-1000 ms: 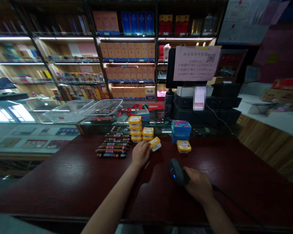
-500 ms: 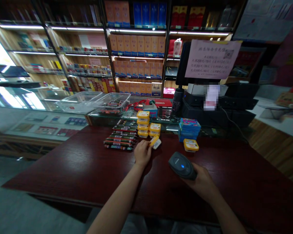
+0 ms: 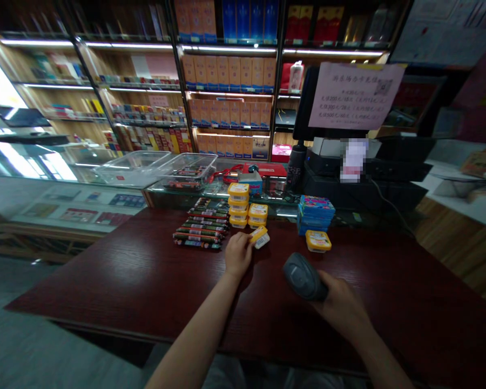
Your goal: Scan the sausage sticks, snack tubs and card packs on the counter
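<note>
My left hand (image 3: 238,254) is closed on a small yellow-lidded plastic tub (image 3: 260,237), tilted so that its barcode side faces right. Wrapped round the handle of a dark grey barcode scanner (image 3: 302,276) is my right hand (image 3: 342,300), to the right of that tub. The scanner's head points toward the tub, apart from it. Just behind my left hand stand a tall stack of similar tubs (image 3: 238,206) and a shorter stack (image 3: 258,216). A single yellow tub (image 3: 318,241) sits farther right, in front of a pile of blue packets (image 3: 316,214).
Dark slim packaged sticks (image 3: 200,227) lie in a row on the brown table (image 3: 117,281). Clear plastic bins (image 3: 132,167) stand on the glass counter behind. A monitor with a paper sign (image 3: 354,97) rises at the back right, before shelves of boxes.
The blue light on top of the scanner has gone out. My right hand and the scanner have shifted slightly right; the held tub stays in my left hand.
</note>
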### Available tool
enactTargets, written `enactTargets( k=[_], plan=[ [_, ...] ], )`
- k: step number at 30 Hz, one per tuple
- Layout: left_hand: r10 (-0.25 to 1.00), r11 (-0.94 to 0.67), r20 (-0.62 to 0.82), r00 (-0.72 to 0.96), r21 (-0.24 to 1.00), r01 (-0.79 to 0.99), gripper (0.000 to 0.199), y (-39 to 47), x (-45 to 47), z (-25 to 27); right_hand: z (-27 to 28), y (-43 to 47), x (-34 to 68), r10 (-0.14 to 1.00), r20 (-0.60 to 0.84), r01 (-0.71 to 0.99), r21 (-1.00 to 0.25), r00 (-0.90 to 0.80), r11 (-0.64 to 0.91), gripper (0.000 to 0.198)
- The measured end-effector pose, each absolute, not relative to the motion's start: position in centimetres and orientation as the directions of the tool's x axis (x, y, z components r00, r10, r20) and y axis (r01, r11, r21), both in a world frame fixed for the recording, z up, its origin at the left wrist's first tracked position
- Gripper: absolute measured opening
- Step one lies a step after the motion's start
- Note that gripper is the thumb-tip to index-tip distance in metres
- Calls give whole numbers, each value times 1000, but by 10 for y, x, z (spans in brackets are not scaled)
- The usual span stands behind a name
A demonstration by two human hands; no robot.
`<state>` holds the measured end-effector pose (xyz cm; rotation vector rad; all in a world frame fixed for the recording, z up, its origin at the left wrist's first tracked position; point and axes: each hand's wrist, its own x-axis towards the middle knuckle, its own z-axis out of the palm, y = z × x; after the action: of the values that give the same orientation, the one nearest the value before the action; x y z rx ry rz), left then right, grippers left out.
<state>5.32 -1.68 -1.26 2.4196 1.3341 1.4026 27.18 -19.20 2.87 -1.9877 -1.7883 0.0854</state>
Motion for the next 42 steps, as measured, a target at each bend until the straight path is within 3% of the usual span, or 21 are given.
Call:
enactTargets(
  k=[3, 7, 14, 18, 24, 36, 42],
  plan=[
    [675, -664, 697, 242, 431, 610, 11, -16, 54, -13, 22, -191, 278, 964, 213, 961, -257, 161, -104, 25],
    [663, -697, 696, 277, 437, 569, 15, -17, 55, -14, 4, -190, 285, 951, 279, 985, -143, 131, -94, 29],
    [567, -757, 775, 279, 357, 547, 18, -13, 55, 7, -22, -189, 290, 921, 388, 988, -154, 35, 27, 33],
    [520, -763, 800, 299, 278, 584, 16, 9, 61, 37, -24, -189, 289, 928, 371, 989, -149, 31, 27, 32],
    [525, -723, 762, 379, 163, 672, 17, 51, 71, 69, -26, -187, 287, 934, 354, 985, -173, 48, 15, 35],
    [548, -591, 683, 482, -91, 801, 16, 59, 74, 77, -29, -186, 289, 929, 366, 965, -258, 48, 51, 35],
    [569, -567, 647, 507, -138, 812, 18, 60, 73, 76, -27, -186, 288, 933, 355, 962, -270, 63, 38, 30]
  ],
)
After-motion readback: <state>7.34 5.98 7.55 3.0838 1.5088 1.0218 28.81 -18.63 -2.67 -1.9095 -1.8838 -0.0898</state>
